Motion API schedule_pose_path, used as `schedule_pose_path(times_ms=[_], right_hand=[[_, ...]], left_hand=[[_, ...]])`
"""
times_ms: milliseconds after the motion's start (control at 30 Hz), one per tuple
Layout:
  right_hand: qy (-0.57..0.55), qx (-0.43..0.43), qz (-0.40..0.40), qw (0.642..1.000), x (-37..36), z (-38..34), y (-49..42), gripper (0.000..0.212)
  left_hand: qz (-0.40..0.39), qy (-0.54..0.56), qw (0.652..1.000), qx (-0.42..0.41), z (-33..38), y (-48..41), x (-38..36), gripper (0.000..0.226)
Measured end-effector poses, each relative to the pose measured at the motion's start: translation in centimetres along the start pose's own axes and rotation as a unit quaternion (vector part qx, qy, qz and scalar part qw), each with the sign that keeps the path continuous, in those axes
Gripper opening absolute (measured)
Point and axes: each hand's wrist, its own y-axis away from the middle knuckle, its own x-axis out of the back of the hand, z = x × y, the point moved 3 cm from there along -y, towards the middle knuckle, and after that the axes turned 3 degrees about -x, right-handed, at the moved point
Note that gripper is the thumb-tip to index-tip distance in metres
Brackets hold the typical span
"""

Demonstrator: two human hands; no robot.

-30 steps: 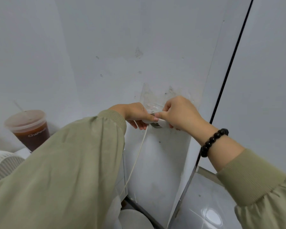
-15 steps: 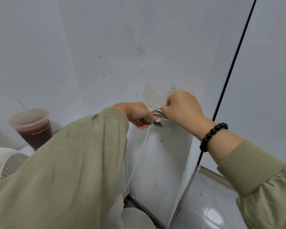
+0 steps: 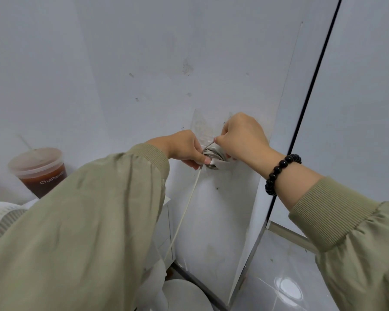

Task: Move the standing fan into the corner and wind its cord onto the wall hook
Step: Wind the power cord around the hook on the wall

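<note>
A white cord (image 3: 184, 212) runs up the wall from below to a metal wall hook (image 3: 212, 167), where several turns of it lie coiled. My left hand (image 3: 184, 148) pinches the coil against the hook from the left. My right hand (image 3: 243, 138) holds a strand of the cord just above the hook, fingers closed. The fan's white grille (image 3: 2, 217) shows at the far left edge and its round white base (image 3: 184, 295) at the bottom. My left sleeve hides the rest of the fan.
A plastic cup of brown drink (image 3: 39, 170) with a straw stands on a white surface at the left. A dark vertical seam (image 3: 301, 117) separates wall panels on the right. Glossy grey floor tiles (image 3: 285, 283) lie at lower right.
My right hand has risen from beside the hook to above it, drawing a strand of cord up. The coil on the hook now shows more turns. My left hand stays put.
</note>
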Motion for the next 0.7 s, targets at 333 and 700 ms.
schedule_pose_path(times_ms=[333,700], right_hand=[[0.047,-0.032,-0.094,0.994,0.4,-0.2,1.1,0.018],[-0.266,-0.202,-0.116,0.936,-5.1,1.2,6.2,0.032]], left_hand=[[-0.003,-0.031,1.000,0.002,0.4,0.2,0.2,0.020],[-0.007,-0.037,0.999,-0.005,0.6,0.1,0.1,0.005]])
